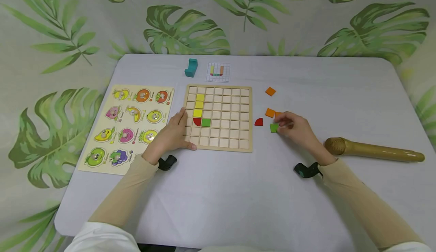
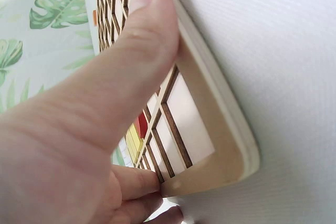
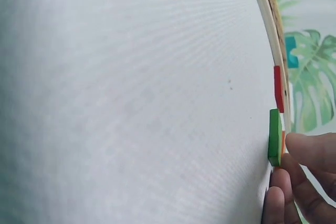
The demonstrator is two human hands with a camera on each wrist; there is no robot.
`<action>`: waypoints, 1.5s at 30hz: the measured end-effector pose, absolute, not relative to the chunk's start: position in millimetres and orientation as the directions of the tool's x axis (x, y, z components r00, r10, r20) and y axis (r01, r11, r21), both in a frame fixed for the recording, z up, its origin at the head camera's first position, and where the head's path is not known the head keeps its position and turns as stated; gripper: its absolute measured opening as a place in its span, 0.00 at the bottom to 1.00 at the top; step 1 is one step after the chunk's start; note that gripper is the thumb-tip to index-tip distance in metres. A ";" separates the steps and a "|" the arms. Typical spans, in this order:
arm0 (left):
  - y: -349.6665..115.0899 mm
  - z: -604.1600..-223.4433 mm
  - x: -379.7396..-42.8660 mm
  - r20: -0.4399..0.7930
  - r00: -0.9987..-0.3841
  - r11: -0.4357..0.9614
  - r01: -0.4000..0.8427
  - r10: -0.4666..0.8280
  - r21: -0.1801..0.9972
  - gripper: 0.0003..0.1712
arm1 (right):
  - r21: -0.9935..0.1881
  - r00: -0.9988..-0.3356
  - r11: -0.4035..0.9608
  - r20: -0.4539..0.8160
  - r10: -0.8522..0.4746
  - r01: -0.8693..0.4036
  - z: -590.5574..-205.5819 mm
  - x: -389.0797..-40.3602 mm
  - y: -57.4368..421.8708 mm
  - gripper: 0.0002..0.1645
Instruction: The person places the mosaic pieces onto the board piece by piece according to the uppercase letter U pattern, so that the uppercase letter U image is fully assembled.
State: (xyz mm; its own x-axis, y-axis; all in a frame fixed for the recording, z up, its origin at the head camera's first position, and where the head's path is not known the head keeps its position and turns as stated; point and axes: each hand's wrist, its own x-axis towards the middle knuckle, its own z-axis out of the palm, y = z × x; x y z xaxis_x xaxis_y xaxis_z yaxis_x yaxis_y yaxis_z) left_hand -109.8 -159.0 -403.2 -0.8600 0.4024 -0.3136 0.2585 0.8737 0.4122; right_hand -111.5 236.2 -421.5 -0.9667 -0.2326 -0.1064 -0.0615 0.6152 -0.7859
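Observation:
A wooden grid board (image 1: 229,148) lies in the middle of the table. My left hand (image 1: 173,133) rests at its near left corner, thumb on the near rim and fingers along the left edge. In the grid, yellow square tiles (image 1: 198,105) form a column above a red quarter-round tile (image 1: 197,122), with a green square tile (image 1: 206,122) beside it. Right of the board, my right hand (image 1: 297,130) pinches another green square tile (image 3: 274,137) at its edge, low over the cloth. Close by lie a second red quarter-round tile (image 1: 259,122) and several orange square tiles (image 1: 270,91).
A fruit knob puzzle (image 1: 126,124) lies left of the board, partly under my left forearm. Behind the board are a teal block (image 1: 191,68) and a printed pattern card (image 1: 218,72). A gold-coloured microphone (image 1: 374,150) lies at the right, near my right wrist.

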 end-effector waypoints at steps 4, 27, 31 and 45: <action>-159.1 -403.6 -110.4 -0.304 -0.862 0.873 0.265 0.405 0.410 0.70 | -0.756 -0.970 0.648 -0.080 -0.231 -0.092 -424.8 -111.6 234.3 0.13; -158.8 -403.3 -110.9 -0.320 -0.862 0.879 0.253 0.395 0.403 0.71 | -0.825 -0.943 0.565 -0.167 -0.287 -0.025 -413.3 -122.9 212.5 0.11; -159.0 -403.6 -110.8 -0.316 -0.862 0.879 0.256 0.396 0.401 0.71 | -0.854 -0.931 0.520 -0.169 -0.323 -0.025 -411.9 -127.7 200.5 0.12; -158.9 -404.5 -111.7 -0.311 -0.865 0.879 0.256 0.394 0.402 0.71 | -0.874 -0.899 0.476 -0.129 -0.418 -0.096 -404.4 -149.5 140.2 0.10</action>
